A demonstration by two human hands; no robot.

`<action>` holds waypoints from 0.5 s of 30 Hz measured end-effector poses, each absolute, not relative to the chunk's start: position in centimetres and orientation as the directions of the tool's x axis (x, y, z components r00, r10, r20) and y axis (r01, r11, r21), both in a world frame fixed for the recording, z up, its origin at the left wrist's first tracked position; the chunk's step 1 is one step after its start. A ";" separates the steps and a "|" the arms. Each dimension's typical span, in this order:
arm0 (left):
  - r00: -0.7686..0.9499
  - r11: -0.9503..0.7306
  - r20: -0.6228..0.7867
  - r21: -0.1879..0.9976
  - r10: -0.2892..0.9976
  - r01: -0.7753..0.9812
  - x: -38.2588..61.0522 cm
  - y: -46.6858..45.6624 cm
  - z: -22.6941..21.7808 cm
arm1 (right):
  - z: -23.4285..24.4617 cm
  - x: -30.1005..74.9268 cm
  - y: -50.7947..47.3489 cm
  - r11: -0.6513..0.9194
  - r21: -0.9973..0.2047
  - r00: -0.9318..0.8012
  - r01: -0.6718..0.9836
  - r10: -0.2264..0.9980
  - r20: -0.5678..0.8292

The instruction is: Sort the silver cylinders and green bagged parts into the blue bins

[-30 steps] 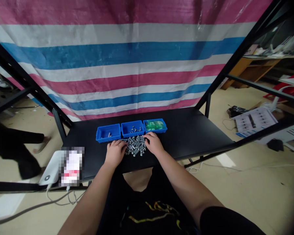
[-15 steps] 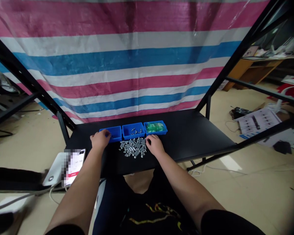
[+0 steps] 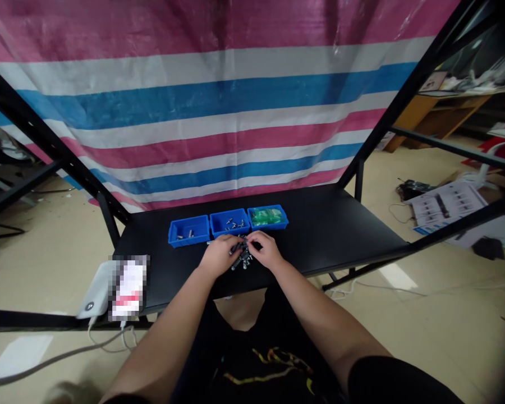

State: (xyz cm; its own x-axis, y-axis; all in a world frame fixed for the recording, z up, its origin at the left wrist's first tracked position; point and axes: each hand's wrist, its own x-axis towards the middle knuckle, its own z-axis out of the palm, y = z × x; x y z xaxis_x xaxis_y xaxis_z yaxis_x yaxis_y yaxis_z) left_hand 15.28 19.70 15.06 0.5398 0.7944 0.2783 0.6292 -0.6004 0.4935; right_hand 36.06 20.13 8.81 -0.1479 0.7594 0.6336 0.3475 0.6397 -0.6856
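On the black table, a pile of small grey metal cylindrical parts (image 3: pixel 244 259) lies partly under my hands. My left hand (image 3: pixel 219 255) rests over the pile's left side with fingers curled; their tips meet the parts and what they grip is hidden. From the right, my right hand (image 3: pixel 266 249) has thumb and forefinger pinched together at the pile's edge, close to the left fingertips; anything between them is too small to tell. Behind the hands stand the left blue tray (image 3: pixel 188 242) with a few metal parts, the middle blue tray (image 3: pixel 230 230) with several, and the right blue tray (image 3: pixel 270 226) with green packets.
A phone (image 3: pixel 130 286) and a white power bank (image 3: pixel 96 292) with cables lie at the table's left end. Black frame posts (image 3: pixel 359 179) rise at both sides. A striped plastic sheet (image 3: pixel 235 129) hangs behind the table (image 3: pixel 328 224).
My left hand has moved right, from the left tray to the pile. A few metal parts now show in that tray. My right hand stays by the pile, its fingers slightly further left.
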 end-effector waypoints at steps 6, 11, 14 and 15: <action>0.432 -0.525 0.301 0.538 0.850 0.659 15.9 20.0 13.3 | 7.9 36.0 20.1 0.552 -0.798 -0.170 0.242 0.834 0.525; 0.157 -0.339 0.368 0.507 0.917 0.792 11.8 21.7 15.5 | 8.1 36.3 20.7 0.512 -0.706 -0.087 0.489 0.834 0.545; -0.070 -0.062 0.302 0.408 0.951 0.911 8.4 23.3 17.0 | 8.1 36.3 21.1 0.442 -0.619 -0.076 0.649 0.847 0.525; -0.089 -0.012 0.269 0.351 0.959 0.936 7.4 23.8 17.2 | 8.0 36.3 21.2 0.432 -0.601 -0.093 0.673 0.855 0.511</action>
State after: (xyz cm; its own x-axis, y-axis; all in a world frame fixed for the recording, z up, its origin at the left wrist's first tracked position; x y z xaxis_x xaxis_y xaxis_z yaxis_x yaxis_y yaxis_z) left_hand 7.42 23.83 17.22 -0.0887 0.9591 0.2688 0.9363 -0.0117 0.3510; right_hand 36.26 21.18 8.00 -0.0928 0.8547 0.5108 0.6727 0.4320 -0.6007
